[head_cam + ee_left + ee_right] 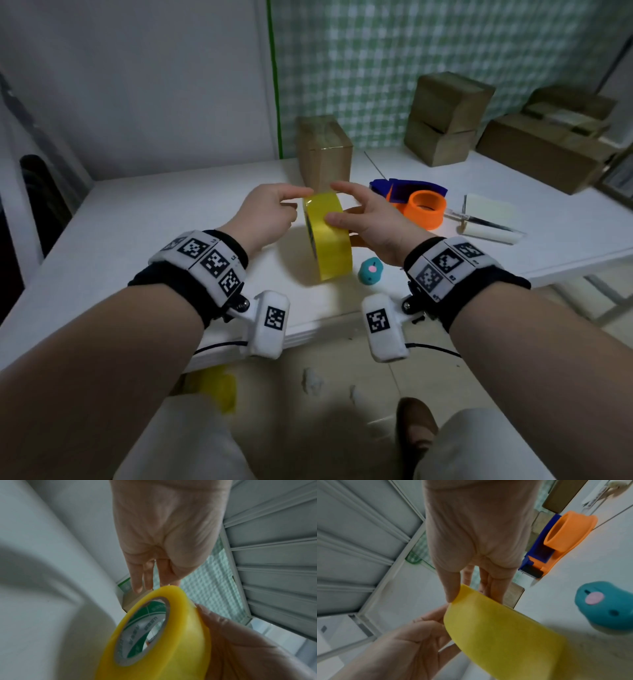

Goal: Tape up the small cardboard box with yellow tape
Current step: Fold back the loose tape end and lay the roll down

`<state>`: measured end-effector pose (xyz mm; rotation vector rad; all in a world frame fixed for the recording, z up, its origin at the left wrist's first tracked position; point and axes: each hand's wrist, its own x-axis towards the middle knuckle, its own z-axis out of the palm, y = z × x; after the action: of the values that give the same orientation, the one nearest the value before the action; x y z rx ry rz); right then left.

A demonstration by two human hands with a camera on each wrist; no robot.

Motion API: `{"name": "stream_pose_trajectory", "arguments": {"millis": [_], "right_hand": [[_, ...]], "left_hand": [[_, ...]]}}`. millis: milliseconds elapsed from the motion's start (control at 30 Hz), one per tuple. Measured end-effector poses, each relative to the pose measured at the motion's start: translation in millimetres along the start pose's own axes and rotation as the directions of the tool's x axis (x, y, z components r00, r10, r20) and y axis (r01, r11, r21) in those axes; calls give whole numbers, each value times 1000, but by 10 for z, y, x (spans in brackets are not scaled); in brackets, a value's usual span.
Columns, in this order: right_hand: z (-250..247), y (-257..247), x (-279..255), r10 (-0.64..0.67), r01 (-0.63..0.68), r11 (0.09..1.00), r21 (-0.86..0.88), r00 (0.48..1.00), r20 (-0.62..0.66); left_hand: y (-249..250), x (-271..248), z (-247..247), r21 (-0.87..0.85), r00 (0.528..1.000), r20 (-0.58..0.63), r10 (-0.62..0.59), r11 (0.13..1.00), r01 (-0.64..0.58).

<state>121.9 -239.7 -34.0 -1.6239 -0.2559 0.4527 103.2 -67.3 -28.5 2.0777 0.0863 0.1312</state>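
Observation:
A fat yellow tape roll (330, 246) stands on edge just above the white table (154, 222). My right hand (339, 205) grips it, thumb on the outer band and fingers over the far side. My left hand (298, 198) reaches in from the left, its fairly straight fingertips touching the roll's top rim. The left wrist view shows the roll (185, 635) with its green-printed core. In the right wrist view only the roll's yellow band (501, 635) shows. The small cardboard box (323, 150) stands upright right behind the roll, untouched, with a clear strip across its top.
An orange and blue tape dispenser (421, 205) lies right of the hands. A small teal gadget (370, 270) sits near the table's front edge. A white roller-like tool (486, 219) lies further right. Stacked cardboard boxes (445, 116) fill the back right corner.

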Motion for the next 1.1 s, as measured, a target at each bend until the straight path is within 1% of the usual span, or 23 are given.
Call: {"name": "stream_pose_trajectory", "arguments": {"millis": [200,267,367,533,633,733,800,900,1000,1033,1066,1100], "right_hand": [[14,67,-86,-4,5,1000,20,1000,-6],[26,87,-103,1,0,1000,30,1000,-23],[34,101,-117,0,2,999,42,999,-44],[35,109,-118,0,2,999,42,999,-48],[33,122,-104,3,-2,999,40,999,-44],[14,127,-98,1,1,999,55,999,-39],[-7,118,-79,4,-2,999,54,999,-37],[-24,100,-48,4,-2,998,58,1000,-20],[-10,122,-19,10,-9,998,58,1000,-18],[-12,129,-8,7,-5,998,60,999,-38],[-27,133,10,-2,7,998,60,997,-76],[-50,131,26,-17,25,998,61,993,-121]], "left_hand": [[129,-148,69,94,996,-82,29,995,-21],[149,-182,82,165,990,-100,103,983,-86],[158,-199,109,328,971,-101,219,928,-175],[152,-186,162,349,940,-180,288,913,-213],[144,-169,191,404,921,-179,346,879,-252],[125,-153,235,468,901,-151,407,832,-298],[116,-147,252,441,899,-149,411,842,-311],[109,-147,245,312,922,-169,349,906,-286],[100,-141,237,235,940,-174,295,939,-251],[126,-149,226,142,942,-203,266,960,-241],[169,-150,213,-4,943,-239,231,971,-239],[216,-126,190,-121,942,-268,203,963,-242]]}}
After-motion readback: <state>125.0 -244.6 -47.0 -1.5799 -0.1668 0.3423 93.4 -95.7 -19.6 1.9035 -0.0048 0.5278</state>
